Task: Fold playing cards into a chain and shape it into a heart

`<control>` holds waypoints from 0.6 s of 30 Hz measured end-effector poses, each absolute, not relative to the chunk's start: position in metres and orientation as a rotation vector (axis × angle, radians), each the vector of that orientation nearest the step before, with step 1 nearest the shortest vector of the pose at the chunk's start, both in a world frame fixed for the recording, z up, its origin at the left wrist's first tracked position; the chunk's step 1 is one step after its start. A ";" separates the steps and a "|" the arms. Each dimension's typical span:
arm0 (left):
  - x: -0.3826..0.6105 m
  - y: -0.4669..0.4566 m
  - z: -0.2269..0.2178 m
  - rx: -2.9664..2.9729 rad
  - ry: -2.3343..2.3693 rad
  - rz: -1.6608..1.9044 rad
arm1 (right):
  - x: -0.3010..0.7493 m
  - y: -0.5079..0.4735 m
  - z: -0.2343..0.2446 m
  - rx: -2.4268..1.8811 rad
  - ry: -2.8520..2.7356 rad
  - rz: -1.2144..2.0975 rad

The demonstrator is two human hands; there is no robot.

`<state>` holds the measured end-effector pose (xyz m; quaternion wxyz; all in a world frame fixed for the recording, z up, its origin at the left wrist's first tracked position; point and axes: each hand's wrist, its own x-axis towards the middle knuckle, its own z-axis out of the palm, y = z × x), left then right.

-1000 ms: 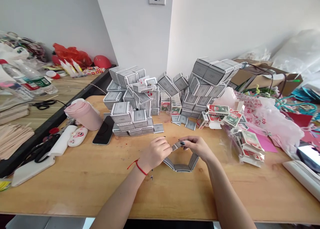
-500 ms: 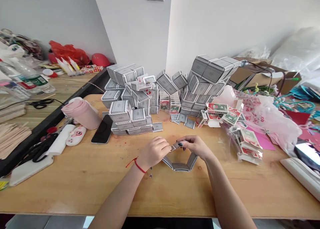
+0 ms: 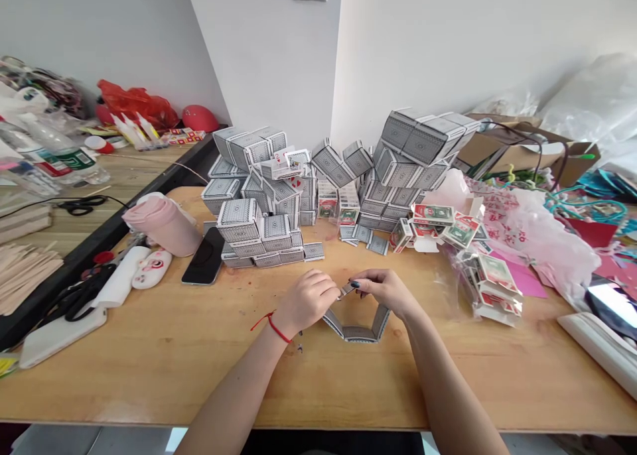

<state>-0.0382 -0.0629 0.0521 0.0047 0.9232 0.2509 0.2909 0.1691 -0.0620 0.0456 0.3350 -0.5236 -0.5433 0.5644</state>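
A ring of folded playing cards with grey patterned backs stands on the wooden table, shaped like a polygon. My left hand is closed on the ring's far left side, its fingertips hidden behind the knuckles. Dark-nailed fingers of my right hand pinch the far right part of the same ring. Between both hands a short stretch of card edge shows. Beyond them, blocks folded from cards form a left stack and a right stack, with a few loose folded cards between.
Left of the stacks lie a black phone, a pink roll and black scissors. To the right are opened card boxes, a plastic bag and a white case. Glue bottles stand at the back left.
My right fingers have shifted slightly along the card edge toward my left hand. The ring stays in nearly the same place, and my left hand has hardly moved.
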 end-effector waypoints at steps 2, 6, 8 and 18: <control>-0.038 -0.063 0.052 2.890 0.793 0.910 | 0.168 -0.063 0.047 -1.362 -1.438 1.491; -0.038 -0.063 0.053 2.886 0.801 0.895 | 0.167 -0.064 0.049 -1.364 -1.453 1.507; -0.038 -0.064 0.053 2.885 0.800 0.875 | 0.166 -0.065 0.049 -1.362 -1.455 1.516; -0.042 -0.064 0.062 2.471 1.030 0.913 | 0.165 -0.064 0.047 -1.300 -1.366 1.551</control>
